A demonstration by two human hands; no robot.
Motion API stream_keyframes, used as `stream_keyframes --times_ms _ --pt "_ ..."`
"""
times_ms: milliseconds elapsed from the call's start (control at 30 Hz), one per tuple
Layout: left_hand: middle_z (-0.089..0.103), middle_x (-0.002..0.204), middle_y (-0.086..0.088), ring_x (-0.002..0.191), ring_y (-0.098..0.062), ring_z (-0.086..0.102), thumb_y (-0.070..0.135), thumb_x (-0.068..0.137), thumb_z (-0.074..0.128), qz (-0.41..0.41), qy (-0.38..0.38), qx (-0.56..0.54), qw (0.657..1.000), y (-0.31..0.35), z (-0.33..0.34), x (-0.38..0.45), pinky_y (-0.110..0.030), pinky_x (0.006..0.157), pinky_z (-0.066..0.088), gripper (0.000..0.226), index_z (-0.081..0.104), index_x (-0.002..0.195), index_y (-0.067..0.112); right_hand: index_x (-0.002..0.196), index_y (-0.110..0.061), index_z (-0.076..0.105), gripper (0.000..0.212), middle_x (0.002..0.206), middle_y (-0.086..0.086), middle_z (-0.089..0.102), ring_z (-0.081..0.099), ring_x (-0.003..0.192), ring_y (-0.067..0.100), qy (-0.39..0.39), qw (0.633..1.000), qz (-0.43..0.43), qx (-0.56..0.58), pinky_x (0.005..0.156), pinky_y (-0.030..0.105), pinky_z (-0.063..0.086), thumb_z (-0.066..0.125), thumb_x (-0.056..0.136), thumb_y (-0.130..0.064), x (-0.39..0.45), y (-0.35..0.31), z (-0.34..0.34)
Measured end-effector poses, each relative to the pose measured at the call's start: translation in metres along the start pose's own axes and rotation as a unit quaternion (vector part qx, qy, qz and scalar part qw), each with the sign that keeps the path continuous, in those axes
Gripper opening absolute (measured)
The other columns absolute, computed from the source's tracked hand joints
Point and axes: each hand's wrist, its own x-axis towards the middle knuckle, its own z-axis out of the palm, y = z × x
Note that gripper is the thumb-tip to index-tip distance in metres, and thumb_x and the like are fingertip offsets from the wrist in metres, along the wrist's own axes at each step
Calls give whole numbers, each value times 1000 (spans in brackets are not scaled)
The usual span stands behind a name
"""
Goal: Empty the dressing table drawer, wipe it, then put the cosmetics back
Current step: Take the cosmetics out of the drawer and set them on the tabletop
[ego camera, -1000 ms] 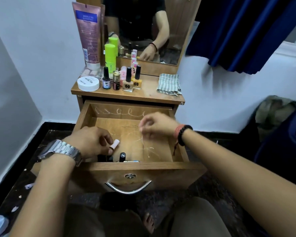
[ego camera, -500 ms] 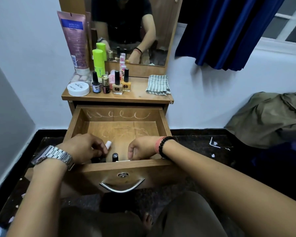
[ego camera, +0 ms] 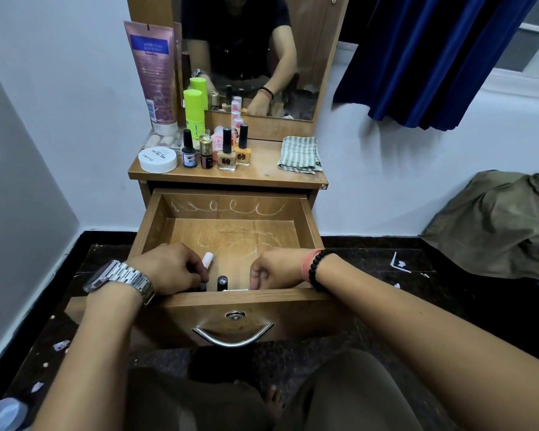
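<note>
Both my hands are down at the near end of the open drawer [ego camera: 156, 219]. My left hand [ego camera: 168, 269] grips a small white tube [ego camera: 207, 260], its tip poking up past my curled fingers. My right hand [ego camera: 273, 270] is curled over the near right corner; whether it holds anything I cannot tell. A black-capped bottle [ego camera: 222, 283] stands between my hands, against the drawer's front wall. On the tabletop [ego camera: 262, 174] at the far side stand nail polish bottles [ego camera: 226, 150], a white jar [ego camera: 157, 159] at the left and a folded striped cloth [ego camera: 300, 154] at the right
</note>
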Motion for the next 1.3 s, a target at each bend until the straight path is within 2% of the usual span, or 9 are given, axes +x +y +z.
stream_keyframes --times_ms 167,267,333,500,667,867,1000,1167,1300 --pt "64 102 9 93 -6 56 19 85 68 6 6 17 1000 0 1 0 -17 77 39 15 73 95 28 107 -15 69 27 78 -13 59 55 83 11 -23 999 -6 -33 86 29 49 51 89 -5 -1 -5 -3" --pt "66 101 6 90 -7 55 18 82 71 15 30 31 999 -4 1 1 -17 76 38 14 73 91 29 100 -19 69 18 93 -3 67 60 88 16 52 995 -18 -89 82 32 52 58 87 -13 5 -3 0" --pt "65 101 5 90 -7 55 17 82 71 22 35 35 999 -5 1 3 -16 75 38 15 73 91 29 100 -20 67 16 92 -3 66 60 87 17 89 993 -17 -74 82 31 51 61 85 -19 6 2 2" --pt "64 104 5 93 -9 58 15 85 68 31 40 35 998 -5 2 5 -16 75 40 17 72 94 28 102 -19 65 14 91 -4 58 57 88 19 56 994 -5 -95 80 30 48 60 88 -19 8 4 6" --pt "63 98 8 96 -9 58 11 84 68 43 47 27 998 -4 5 7 -16 76 40 20 70 98 26 106 -19 58 20 100 2 61 56 87 22 113 985 14 -133 70 30 42 61 88 -26 9 10 3" --pt "61 98 9 97 -10 58 12 84 68 46 40 30 998 -4 4 9 -19 80 46 22 67 101 26 107 -22 47 16 87 0 72 70 74 18 270 960 4 79 67 28 55 51 94 -31 2 14 -29" --pt "64 98 7 93 -11 61 8 84 65 52 40 14 998 -4 4 11 -25 80 54 24 65 95 30 121 -17 40 22 88 11 69 68 65 20 325 875 -4 359 50 22 55 45 101 -24 -3 15 -73" --pt "66 93 9 90 -9 61 7 79 69 66 54 -10 996 -6 1 14 -26 81 53 25 66 91 27 124 -13 39 35 94 14 64 66 70 25 375 803 -12 462 54 23 56 53 93 -7 9 28 -121" --pt "66 93 10 91 -8 61 8 75 71 81 52 -26 995 -6 3 21 -32 86 52 26 64 88 30 126 -7 43 40 91 12 66 61 67 19 405 802 -7 438 55 23 52 59 89 -4 27 40 -144"
